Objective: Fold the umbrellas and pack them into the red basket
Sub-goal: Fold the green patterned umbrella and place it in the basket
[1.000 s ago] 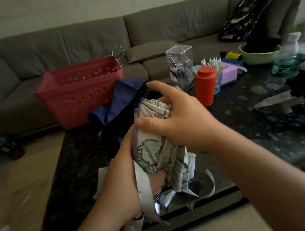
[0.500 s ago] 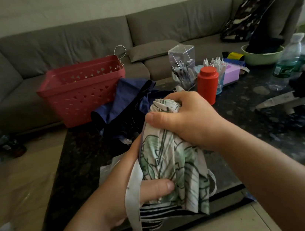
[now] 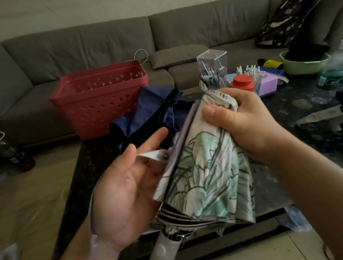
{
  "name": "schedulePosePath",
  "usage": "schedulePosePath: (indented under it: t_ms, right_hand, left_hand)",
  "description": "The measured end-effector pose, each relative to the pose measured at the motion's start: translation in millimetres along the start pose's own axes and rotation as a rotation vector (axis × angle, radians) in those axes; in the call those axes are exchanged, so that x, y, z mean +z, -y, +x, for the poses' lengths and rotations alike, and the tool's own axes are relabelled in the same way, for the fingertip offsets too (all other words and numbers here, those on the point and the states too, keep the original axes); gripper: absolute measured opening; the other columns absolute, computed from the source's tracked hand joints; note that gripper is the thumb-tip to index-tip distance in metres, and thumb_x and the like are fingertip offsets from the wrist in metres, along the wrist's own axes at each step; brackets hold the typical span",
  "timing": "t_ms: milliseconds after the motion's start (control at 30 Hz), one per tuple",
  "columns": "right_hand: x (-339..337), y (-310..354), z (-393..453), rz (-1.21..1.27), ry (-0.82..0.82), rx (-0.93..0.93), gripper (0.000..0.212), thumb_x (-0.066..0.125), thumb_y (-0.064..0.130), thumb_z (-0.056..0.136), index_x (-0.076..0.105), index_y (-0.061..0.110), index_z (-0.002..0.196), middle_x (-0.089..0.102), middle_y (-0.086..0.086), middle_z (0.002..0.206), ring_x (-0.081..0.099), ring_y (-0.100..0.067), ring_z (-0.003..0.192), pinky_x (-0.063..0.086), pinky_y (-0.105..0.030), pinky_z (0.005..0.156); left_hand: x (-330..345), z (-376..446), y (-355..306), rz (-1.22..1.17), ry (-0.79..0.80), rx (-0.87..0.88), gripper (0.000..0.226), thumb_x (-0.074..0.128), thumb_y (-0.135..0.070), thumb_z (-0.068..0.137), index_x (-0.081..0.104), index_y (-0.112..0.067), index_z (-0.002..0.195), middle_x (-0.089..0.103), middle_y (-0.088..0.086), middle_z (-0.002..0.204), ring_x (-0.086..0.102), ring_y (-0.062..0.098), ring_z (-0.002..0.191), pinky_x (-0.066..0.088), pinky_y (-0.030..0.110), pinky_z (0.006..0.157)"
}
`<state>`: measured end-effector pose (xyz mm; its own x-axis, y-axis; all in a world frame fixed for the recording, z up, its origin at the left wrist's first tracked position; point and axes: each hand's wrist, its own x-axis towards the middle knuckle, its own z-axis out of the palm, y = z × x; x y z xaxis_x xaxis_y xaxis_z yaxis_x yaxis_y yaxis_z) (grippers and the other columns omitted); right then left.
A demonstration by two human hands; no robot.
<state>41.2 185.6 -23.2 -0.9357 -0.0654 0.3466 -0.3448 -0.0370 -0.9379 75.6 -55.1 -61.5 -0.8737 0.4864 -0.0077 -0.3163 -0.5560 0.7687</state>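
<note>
Right hand [image 3: 245, 120] grips the top of the leaf-print umbrella [image 3: 204, 169] above the dark table [image 3: 300, 156]; left hand [image 3: 126, 192] lies open-palmed against its side, strap [image 3: 152, 155] across fingers. Red basket [image 3: 101, 99] sits beyond.

Two umbrellas are in view: one leaf-print umbrella [image 3: 204, 169], gripped near its top by the right hand's fingers [image 3: 218, 115], and one navy umbrella [image 3: 152, 110] lying on the desk [image 3: 300, 156] beyond the left hand's fingers [image 3: 154, 136]. One red basket [image 3: 101, 97] stands farther back. Past the right fingers are one red-capped jar [image 3: 241, 82], one clear box [image 3: 212, 67], one green bowl [image 3: 303, 64] and two plastic bottles [image 3: 334, 67].
</note>
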Motion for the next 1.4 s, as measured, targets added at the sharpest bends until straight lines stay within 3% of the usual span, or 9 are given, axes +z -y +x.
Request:
schedulePosePath:
  t_ms: [233, 333, 433, 700, 833, 1000, 1100, 1233, 1400]
  right_hand:
    - [-5, 0, -1, 0.059, 0.015, -0.062, 0.015, 0.084, 0.034, 0.072, 0.077, 0.026, 0.083, 0.072, 0.004, 0.076, 0.071, -0.015, 0.069, 0.057, -0.029, 0.065]
    - [-6, -1, -2, 0.06, 0.015, -0.06, 0.016, 0.084, 0.033, 0.071, 0.077, 0.025, 0.083, 0.072, 0.004, 0.075, 0.071, -0.014, 0.068, 0.057, -0.027, 0.063]
    - [-6, -2, -2, 0.064, 0.009, -0.066, 0.017, 0.083, 0.033, 0.071, 0.076, 0.023, 0.083, 0.072, 0.004, 0.075, 0.07, -0.014, 0.068, 0.057, -0.027, 0.063]
    - [-6, 3, -2, 0.105, 0.032, -0.09, 0.013, 0.081, 0.028, 0.073, 0.073, 0.022, 0.082, 0.07, 0.003, 0.072, 0.069, -0.013, 0.064, 0.056, -0.025, 0.061]
    - [-6, 4, -2, 0.1, 0.042, -0.101, 0.01, 0.081, 0.028, 0.073, 0.075, 0.024, 0.08, 0.069, 0.005, 0.072, 0.069, -0.011, 0.064, 0.056, -0.025, 0.06]
    - [0, 5, -3, 0.06, 0.056, -0.148, 0.016, 0.081, 0.027, 0.073, 0.073, 0.021, 0.086, 0.071, 0.007, 0.074, 0.069, -0.009, 0.067, 0.055, -0.023, 0.062]
    - [6, 8, -2, 0.049, 0.111, -0.176, 0.016, 0.081, 0.024, 0.076, 0.072, 0.017, 0.088, 0.07, 0.007, 0.076, 0.068, -0.009, 0.069, 0.054, -0.023, 0.063]
    - [8, 13, -2, 0.053, 0.138, -0.206, 0.022, 0.08, 0.022, 0.076, 0.07, 0.012, 0.093, 0.07, 0.008, 0.078, 0.068, -0.009, 0.07, 0.054, -0.023, 0.064]
    - [2, 17, -1, 0.121, 0.177, -0.197, 0.025, 0.077, 0.019, 0.074, 0.066, 0.007, 0.092, 0.066, 0.005, 0.074, 0.065, -0.011, 0.064, 0.053, -0.024, 0.059]
  left_hand:
    - [1, 8, 0, 0.019, -0.173, 0.013, 0.08, 0.094, -0.048, 0.061, 0.072, -0.015, 0.131, 0.072, 0.019, 0.118, 0.072, 0.034, 0.107, 0.06, 0.047, 0.088]
    - [7, 10, 4, 0.087, -0.246, 0.05, 0.044, 0.077, -0.028, 0.082, 0.074, -0.014, 0.124, 0.075, 0.013, 0.098, 0.075, 0.026, 0.088, 0.064, 0.038, 0.074]
    - [14, 11, 5, 0.069, -0.256, 0.091, 0.047, 0.058, -0.02, 0.081, 0.069, -0.01, 0.126, 0.077, 0.01, 0.088, 0.075, 0.022, 0.076, 0.064, 0.032, 0.066]
    - [2, 18, 4, -0.069, -0.32, -0.185, 0.056, 0.05, -0.042, 0.1, 0.067, -0.003, 0.137, 0.071, 0.022, 0.13, 0.069, 0.036, 0.115, 0.06, 0.047, 0.091]
    - [-2, 16, 2, 0.151, -0.288, -0.247, 0.053, 0.06, -0.038, 0.093, 0.072, -0.001, 0.129, 0.068, 0.022, 0.127, 0.06, 0.036, 0.115, 0.054, 0.041, 0.089]
    - [1, 11, 4, 0.869, -0.327, 0.097, 0.045, 0.083, -0.058, 0.073, 0.057, -0.022, 0.074, 0.054, 0.01, 0.075, 0.047, 0.021, 0.064, 0.043, 0.036, 0.06]
    - [-3, 10, 6, 1.164, -0.284, 0.382, 0.013, 0.074, -0.048, 0.088, 0.068, -0.042, 0.098, 0.063, -0.009, 0.087, 0.061, 0.013, 0.075, 0.052, 0.033, 0.072]
    - [3, 6, 2, 1.281, -0.184, 0.564, 0.031, 0.062, -0.041, 0.095, 0.067, -0.046, 0.124, 0.063, -0.02, 0.115, 0.064, 0.007, 0.109, 0.047, 0.012, 0.087]
    - [-7, 7, 5, 1.128, -0.181, 0.45, 0.037, 0.077, -0.038, 0.095, 0.069, -0.04, 0.131, 0.07, -0.008, 0.125, 0.069, 0.022, 0.108, 0.059, 0.042, 0.092]
